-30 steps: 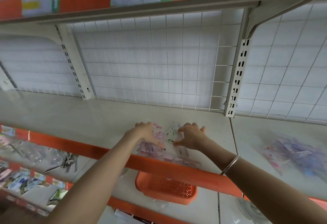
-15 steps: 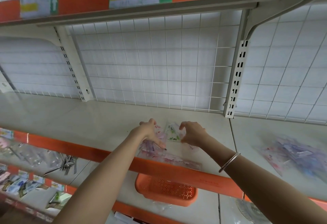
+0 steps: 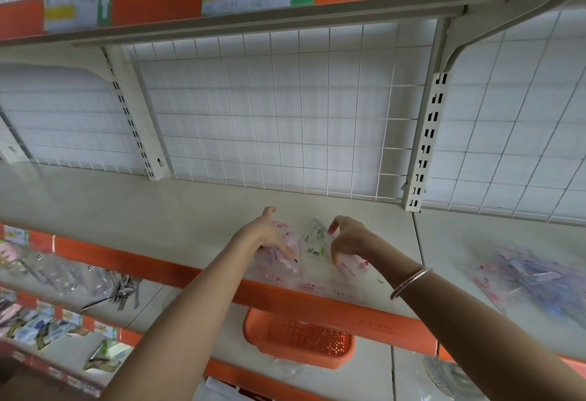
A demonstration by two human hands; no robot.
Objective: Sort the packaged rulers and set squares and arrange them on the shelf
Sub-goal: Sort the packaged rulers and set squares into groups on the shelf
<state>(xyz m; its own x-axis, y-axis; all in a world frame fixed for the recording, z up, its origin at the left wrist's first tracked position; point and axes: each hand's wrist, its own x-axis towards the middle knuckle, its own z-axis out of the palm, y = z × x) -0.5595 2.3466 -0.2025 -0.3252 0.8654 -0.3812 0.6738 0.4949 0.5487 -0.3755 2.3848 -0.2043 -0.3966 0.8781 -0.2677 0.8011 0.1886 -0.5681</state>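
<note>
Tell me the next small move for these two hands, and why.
Probably lift the green-printed packet clear of the pink packets and set it on the shelf beside them. The right hand seems to pinch its edge while the left hand rests on the pink ones, and it overlaps them.

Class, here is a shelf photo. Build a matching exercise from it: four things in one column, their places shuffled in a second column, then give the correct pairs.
Things
1. orange basket
2. bracelet
3. green-printed packet
4. purple packet pile

Places
A. between the left hand and the right hand
B. far right, past the slotted upright
C. on the lower shelf
D. round the right wrist

Pairs: 1-C, 2-D, 3-A, 4-B
</note>
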